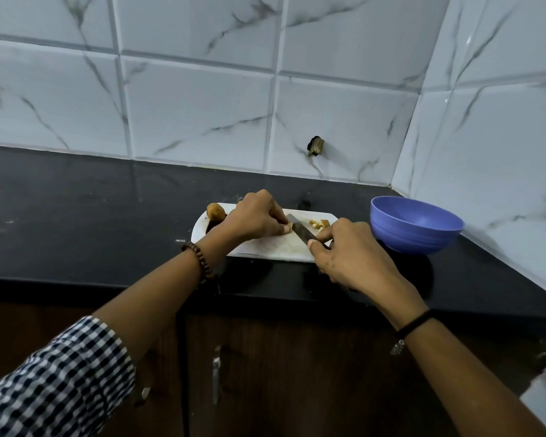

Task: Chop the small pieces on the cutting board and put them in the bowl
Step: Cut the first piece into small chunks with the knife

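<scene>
Small pieces [317,223], head view: lying on the cutting board [265,247] just beyond my right hand [344,250], which grips the knife [300,232]. My left hand [256,217] pinches one piece beside the blade; a slip could nick those fingertips [286,229].

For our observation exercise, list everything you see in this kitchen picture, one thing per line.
wall tiles: many, white, grey-veined, behind and right
counter: one, black, below the tiles
cutting board: one, white, on the counter
round item: one, brown, board's far left corner
cut pieces: a few, pale yellow, board's far right
knife: one, dark blade, over the board
held piece: one, pale yellow, left of the knife
bowl: one, blue-purple, right of the board
cabinet handle: one, metal, below the counter
left hand: one, beaded bracelet, presses the held piece
right hand: one, black wristband, grip on the knife
</scene>
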